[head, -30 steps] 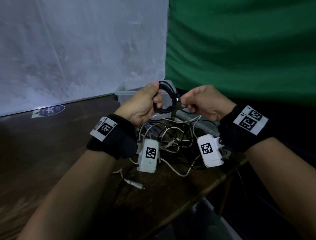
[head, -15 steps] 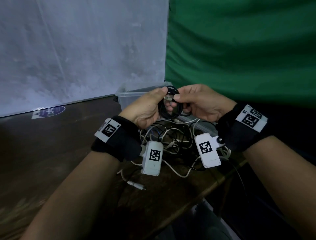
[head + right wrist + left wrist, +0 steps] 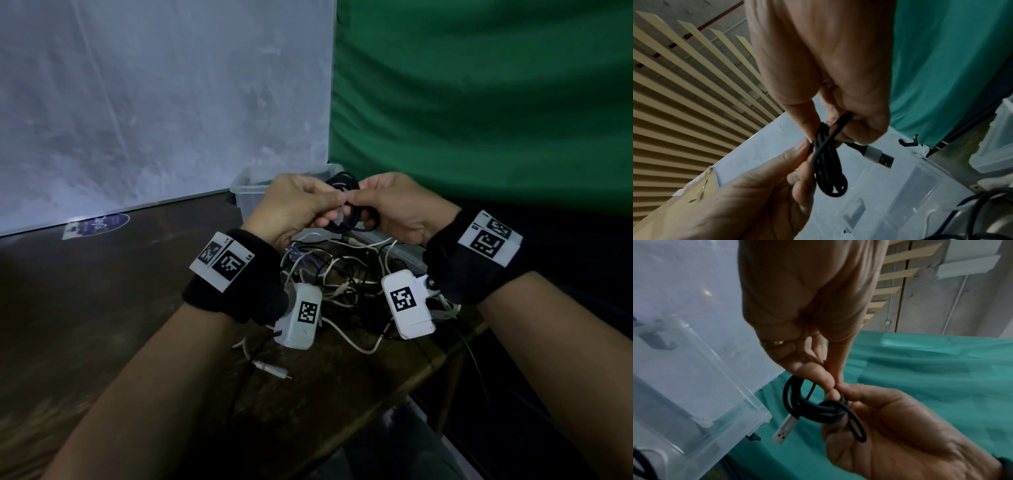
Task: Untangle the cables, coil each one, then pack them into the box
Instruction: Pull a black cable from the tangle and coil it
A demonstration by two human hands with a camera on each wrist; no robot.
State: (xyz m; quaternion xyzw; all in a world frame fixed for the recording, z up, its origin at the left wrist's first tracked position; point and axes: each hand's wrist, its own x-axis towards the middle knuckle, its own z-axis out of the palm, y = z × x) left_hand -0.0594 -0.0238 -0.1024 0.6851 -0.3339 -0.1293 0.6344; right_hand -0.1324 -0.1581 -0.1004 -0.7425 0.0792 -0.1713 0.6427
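The black cable [image 3: 813, 408] was wound into a small coil, raised just over the clear box [image 3: 246, 192], its USB plug [image 3: 784, 429] dangling free; I held it there, I judge, to cinch the last turn before dropping it in; my left hand [image 3: 291, 209] pinched the bundle while my right hand [image 3: 397, 209] clamped its wrapped middle, fingertips touching; beneath them the tangle of white and dark cables [image 3: 342, 277] lay unsorted on the wooden table [image 3: 102, 308].

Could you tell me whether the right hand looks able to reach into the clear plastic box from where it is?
Probably yes: the clear plastic box sits open-topped just behind the right hand, but that hand is gripping the coiled black cable.
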